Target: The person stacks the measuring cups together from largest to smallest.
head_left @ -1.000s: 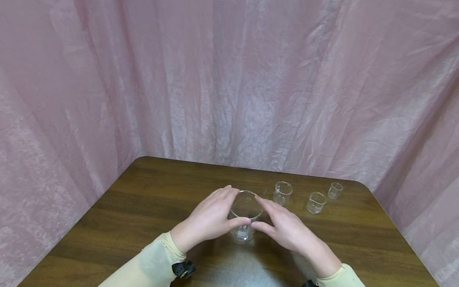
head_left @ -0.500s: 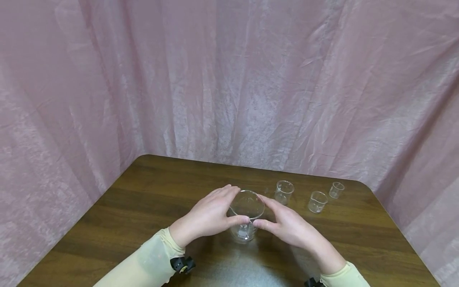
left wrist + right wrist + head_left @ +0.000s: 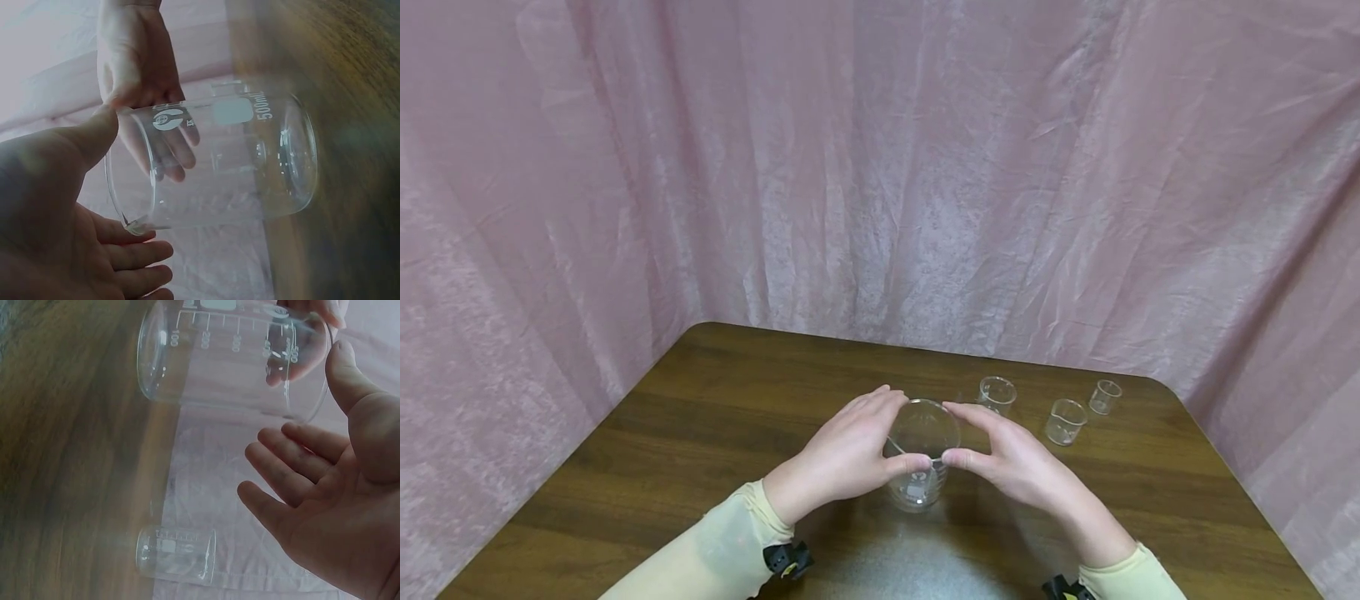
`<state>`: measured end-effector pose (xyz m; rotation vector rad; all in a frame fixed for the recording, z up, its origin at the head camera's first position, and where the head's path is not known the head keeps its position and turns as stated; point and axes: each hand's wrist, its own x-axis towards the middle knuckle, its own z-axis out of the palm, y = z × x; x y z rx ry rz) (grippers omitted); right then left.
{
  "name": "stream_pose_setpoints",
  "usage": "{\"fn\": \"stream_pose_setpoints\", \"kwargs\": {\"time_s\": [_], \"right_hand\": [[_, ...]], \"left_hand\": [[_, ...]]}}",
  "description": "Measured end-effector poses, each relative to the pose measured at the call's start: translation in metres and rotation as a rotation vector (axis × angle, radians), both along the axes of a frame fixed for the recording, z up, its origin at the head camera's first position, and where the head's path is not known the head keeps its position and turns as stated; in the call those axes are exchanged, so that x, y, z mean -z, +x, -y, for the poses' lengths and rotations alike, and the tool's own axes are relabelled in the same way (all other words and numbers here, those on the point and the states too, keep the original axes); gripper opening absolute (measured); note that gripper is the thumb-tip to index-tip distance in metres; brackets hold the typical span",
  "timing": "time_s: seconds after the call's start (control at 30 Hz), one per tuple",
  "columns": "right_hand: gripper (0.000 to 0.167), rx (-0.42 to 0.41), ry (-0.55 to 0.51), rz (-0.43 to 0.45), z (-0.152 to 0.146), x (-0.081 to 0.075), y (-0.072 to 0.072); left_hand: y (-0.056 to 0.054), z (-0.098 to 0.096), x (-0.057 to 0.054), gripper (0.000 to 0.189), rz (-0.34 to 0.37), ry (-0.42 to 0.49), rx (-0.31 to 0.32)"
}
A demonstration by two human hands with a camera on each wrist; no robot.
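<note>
A large clear glass beaker (image 3: 917,490), marked 500 ml in the left wrist view, stands upright on the wooden table. My left hand (image 3: 850,446) holds its rim from the left, thumb at the near edge and index finger at the far edge. From the other side my right hand (image 3: 1018,458) holds the same rim between thumb and index finger. Both thumbtips lie close together at the near rim. In the right wrist view the beaker's scale (image 3: 234,331) shows, and the other fingers of my right hand (image 3: 325,481) stay extended off the glass.
Right of the large beaker stand three smaller glass beakers: one (image 3: 997,392) partly behind my right hand, a second (image 3: 1065,422), and the smallest (image 3: 1105,397) near the far right corner. Pink curtains (image 3: 880,167) hang behind the table (image 3: 737,375).
The large beaker and both hands have shifted slightly to the right. My right index finger now covers more of the nearest small beaker. The other beakers stay where they were on the table.
</note>
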<state>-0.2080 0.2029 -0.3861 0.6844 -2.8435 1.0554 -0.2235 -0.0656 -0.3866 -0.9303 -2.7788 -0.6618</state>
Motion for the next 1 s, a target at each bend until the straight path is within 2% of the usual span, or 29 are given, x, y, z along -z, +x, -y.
{"fn": "stream_pose_setpoints", "kwargs": {"time_s": [0.27, 0.57, 0.8, 1.0], "right_hand": [[0.070, -0.019, 0.007, 0.000, -0.0039, -0.0003, -0.0005], [0.069, -0.070, -0.003, -0.038, -0.0054, -0.0043, -0.0022], [0.069, -0.087, 0.002, -0.031, -0.0038, -0.0027, -0.0018], [0.070, -0.091, 0.015, -0.024, -0.0035, -0.0018, -0.0016]], "left_hand": [[-0.0027, 0.0027, 0.0008, 0.094, 0.073, 0.036, 0.046], [-0.0019, 0.0010, 0.0002, 0.092, 0.051, 0.038, 0.018], [-0.0019, 0.0029, 0.0021, 0.096, 0.088, 0.050, 0.050], [-0.0030, 0.0025, 0.0029, 0.095, 0.073, 0.042, 0.054]]}}
